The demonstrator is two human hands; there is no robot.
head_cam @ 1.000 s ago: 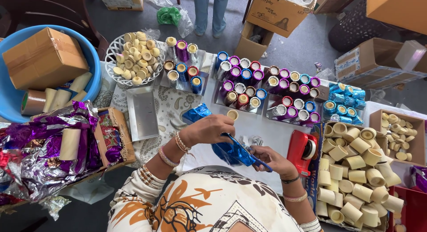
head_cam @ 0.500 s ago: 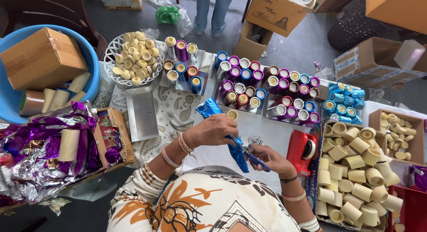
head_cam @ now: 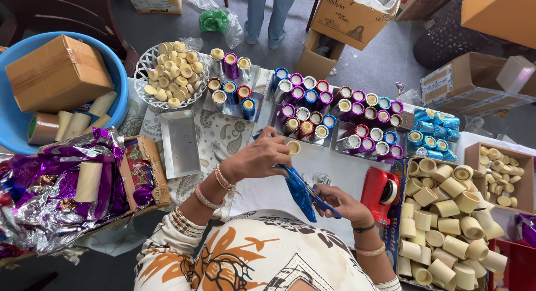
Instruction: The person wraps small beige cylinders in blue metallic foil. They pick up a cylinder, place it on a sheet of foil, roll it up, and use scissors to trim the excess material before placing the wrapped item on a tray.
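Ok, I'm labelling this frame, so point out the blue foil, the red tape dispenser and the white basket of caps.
blue foil [head_cam: 300, 191], head view, on the crinkled middle between the hands.
red tape dispenser [head_cam: 375, 195], head view, on its red body.
white basket [head_cam: 143, 62], head view, on its left rim.

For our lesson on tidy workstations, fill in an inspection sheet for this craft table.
Surface: white table, patterned cloth under metal tray.
Job's things: blue foil strip; small cardboard tube.
Clutter: foil-wrapped tubes, basket of caps, box of bare tubes, red tape dispenser, purple foil.
Grippers: left hand holds tube and foil; right hand pinches foil.
Cables: nothing seen.
Surroundings: cardboard boxes, blue tub, a standing person's legs.
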